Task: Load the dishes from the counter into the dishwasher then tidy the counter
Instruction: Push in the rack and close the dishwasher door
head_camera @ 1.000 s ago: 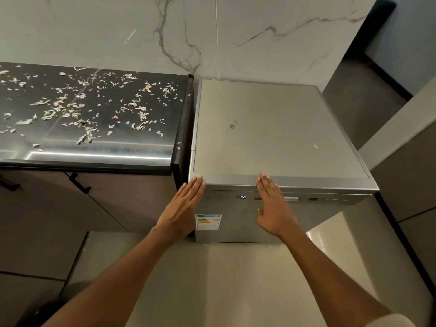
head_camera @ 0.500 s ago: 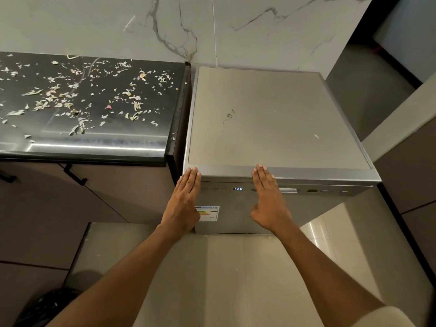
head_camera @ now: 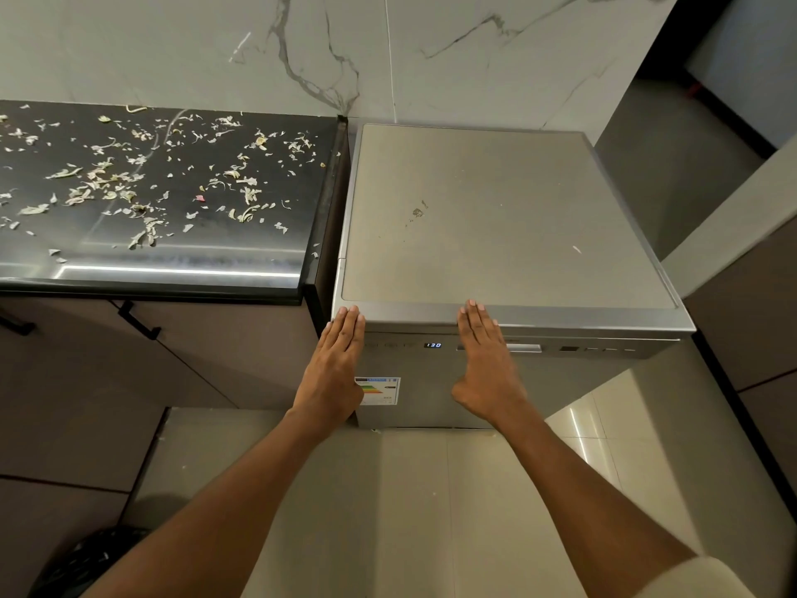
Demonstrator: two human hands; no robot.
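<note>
Both flat, empty hands press the dishwasher (head_camera: 509, 217) door's top front edge, left hand (head_camera: 335, 369) nearest the scrap-strewn counter (head_camera: 151, 261), right hand (head_camera: 486, 365) mid-door.

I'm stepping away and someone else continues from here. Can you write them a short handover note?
Left hand and right hand: both flat, fingers straight, against the front of the dishwasher, no grip on anything. Door shut, display lit. No dishes in sight on the counter, so loading looks done. Left: the peel scraps scattered over the counter need clearing.
</note>
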